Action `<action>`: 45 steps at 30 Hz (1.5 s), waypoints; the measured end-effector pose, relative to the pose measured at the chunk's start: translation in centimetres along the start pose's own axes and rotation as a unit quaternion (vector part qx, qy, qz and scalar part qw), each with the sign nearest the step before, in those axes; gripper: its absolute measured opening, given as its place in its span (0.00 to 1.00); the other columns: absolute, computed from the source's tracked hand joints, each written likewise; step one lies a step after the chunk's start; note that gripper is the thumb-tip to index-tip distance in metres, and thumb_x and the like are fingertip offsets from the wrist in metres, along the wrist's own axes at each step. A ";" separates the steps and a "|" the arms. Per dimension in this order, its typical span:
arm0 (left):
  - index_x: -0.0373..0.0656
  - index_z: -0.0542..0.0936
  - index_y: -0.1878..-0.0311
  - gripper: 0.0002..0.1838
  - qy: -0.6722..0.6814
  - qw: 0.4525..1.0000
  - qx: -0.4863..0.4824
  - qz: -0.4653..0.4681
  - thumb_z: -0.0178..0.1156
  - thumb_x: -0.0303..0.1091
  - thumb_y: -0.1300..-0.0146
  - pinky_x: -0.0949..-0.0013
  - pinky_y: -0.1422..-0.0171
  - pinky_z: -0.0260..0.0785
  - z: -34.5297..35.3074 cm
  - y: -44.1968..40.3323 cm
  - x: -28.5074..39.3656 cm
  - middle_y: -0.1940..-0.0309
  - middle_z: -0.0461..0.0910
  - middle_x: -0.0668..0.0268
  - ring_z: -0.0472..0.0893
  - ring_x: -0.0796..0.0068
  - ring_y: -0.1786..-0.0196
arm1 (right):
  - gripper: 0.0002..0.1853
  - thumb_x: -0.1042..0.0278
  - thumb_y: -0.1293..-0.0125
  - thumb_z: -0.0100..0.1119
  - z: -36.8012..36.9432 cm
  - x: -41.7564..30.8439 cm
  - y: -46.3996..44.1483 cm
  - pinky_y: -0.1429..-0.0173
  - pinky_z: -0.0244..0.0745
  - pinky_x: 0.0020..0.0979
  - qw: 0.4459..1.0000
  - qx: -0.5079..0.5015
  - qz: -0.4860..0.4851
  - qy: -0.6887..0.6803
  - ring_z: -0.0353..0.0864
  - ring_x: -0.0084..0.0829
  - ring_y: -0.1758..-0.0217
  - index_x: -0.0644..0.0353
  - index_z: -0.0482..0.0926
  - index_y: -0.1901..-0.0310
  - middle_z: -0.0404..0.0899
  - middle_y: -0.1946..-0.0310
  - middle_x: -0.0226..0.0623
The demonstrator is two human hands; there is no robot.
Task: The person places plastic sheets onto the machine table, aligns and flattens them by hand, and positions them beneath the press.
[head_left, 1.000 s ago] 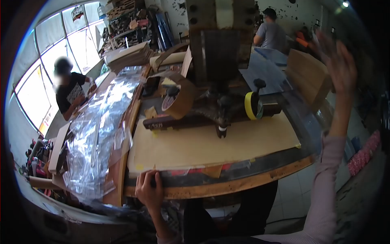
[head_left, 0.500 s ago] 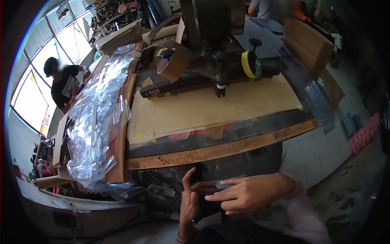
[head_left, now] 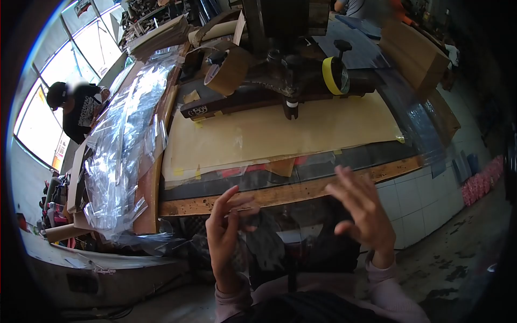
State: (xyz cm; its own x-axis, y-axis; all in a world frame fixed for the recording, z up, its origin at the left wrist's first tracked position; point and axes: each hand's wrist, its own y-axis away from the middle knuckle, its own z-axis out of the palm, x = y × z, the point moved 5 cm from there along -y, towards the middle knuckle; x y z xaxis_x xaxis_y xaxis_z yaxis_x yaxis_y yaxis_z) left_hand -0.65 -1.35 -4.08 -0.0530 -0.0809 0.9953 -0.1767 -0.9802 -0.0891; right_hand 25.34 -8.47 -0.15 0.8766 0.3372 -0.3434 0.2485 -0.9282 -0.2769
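My left hand (head_left: 225, 229) is raised just in front of the wooden front edge (head_left: 301, 192) of the press table, fingers partly bent and apart. Nothing distinct shows in it. My right hand (head_left: 365, 212) is lifted at the right of that edge, its fingers spread and slightly blurred, also without anything visible in it. Beyond both hands, a tan sheet (head_left: 258, 137) lies flat on the dark bed (head_left: 323, 168) of the press. Above the sheet hangs the dark press bar (head_left: 215, 107), with a roll of brown tape (head_left: 229, 72) and a roll of yellow tape (head_left: 329, 75) hung on it.
Crumpled clear plastic film (head_left: 126, 134) covers a board on the left. Clear sheets (head_left: 409, 116) and a cardboard box (head_left: 414, 56) stand at the right. A person in a black shirt (head_left: 81, 113) is by the window; another person's shoulder (head_left: 354, 8) shows at the back.
My hands were close together below the table edge; they have now moved apart and upward, left hand to the left, right hand up toward the edge. The view has shifted slightly.
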 end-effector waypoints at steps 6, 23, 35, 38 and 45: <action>0.35 0.72 0.36 0.20 -0.146 0.989 0.006 -0.002 0.44 0.22 0.28 0.81 0.63 0.74 0.2 -1.2 -0.5 0.47 0.81 0.57 0.85 0.72 0.52 | 0.45 0.23 0.39 0.27 1.5 3.7 0.4 0.27 0.41 0.71 0.984 0.001 0.135 0.119 0.59 0.46 0.24 0.48 0.67 0.31 0.62 0.29 0.47; 0.40 0.84 0.52 0.11 -0.419 0.849 0.222 0.231 0.58 0.23 0.35 0.69 0.57 0.77 -3.2 -4.3 0.6 0.60 0.85 0.59 0.86 0.67 0.58 | 0.41 0.25 0.37 0.32 3.0 3.8 -1.8 0.28 0.37 0.74 0.983 0.008 0.125 0.134 0.56 0.43 0.23 0.43 0.66 0.30 0.61 0.28 0.43; 0.47 0.84 0.47 0.17 -0.481 0.836 0.081 0.252 0.62 0.40 0.38 0.63 0.39 0.71 -1.9 -4.0 1.3 0.47 0.83 0.65 0.81 0.64 0.44 | 0.39 0.27 0.36 0.36 3.2 3.8 -2.7 0.30 0.48 0.72 0.977 0.027 0.138 0.158 0.60 0.42 0.25 0.41 0.67 0.31 0.63 0.29 0.41; 0.49 0.84 0.46 0.19 -0.515 0.819 0.050 0.248 0.62 0.42 0.39 0.63 0.37 0.70 -1.8 -4.0 1.4 0.43 0.81 0.67 0.79 0.66 0.41 | 0.37 0.28 0.36 0.37 3.3 3.9 -2.6 0.30 0.49 0.72 0.977 0.028 0.142 0.160 0.60 0.41 0.25 0.39 0.67 0.31 0.63 0.29 0.39; 0.50 0.80 0.40 0.22 -0.521 0.826 0.015 0.216 0.58 0.45 0.36 0.61 0.32 0.65 -2.0 -3.8 1.2 0.38 0.78 0.67 0.74 0.62 0.36 | 0.35 0.29 0.36 0.39 3.3 4.2 -2.4 0.30 0.49 0.73 0.975 0.035 0.141 0.166 0.61 0.38 0.25 0.37 0.66 0.31 0.63 0.29 0.36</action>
State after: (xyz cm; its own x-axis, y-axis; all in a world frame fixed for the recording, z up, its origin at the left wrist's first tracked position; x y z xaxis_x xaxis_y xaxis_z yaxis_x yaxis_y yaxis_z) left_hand -2.01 2.69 -2.63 0.7719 -0.5205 0.3650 -0.3366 -0.8216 -0.4600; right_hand 27.12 -4.34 -3.88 0.9940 -0.0108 -0.1084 -0.0407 -0.9599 -0.2774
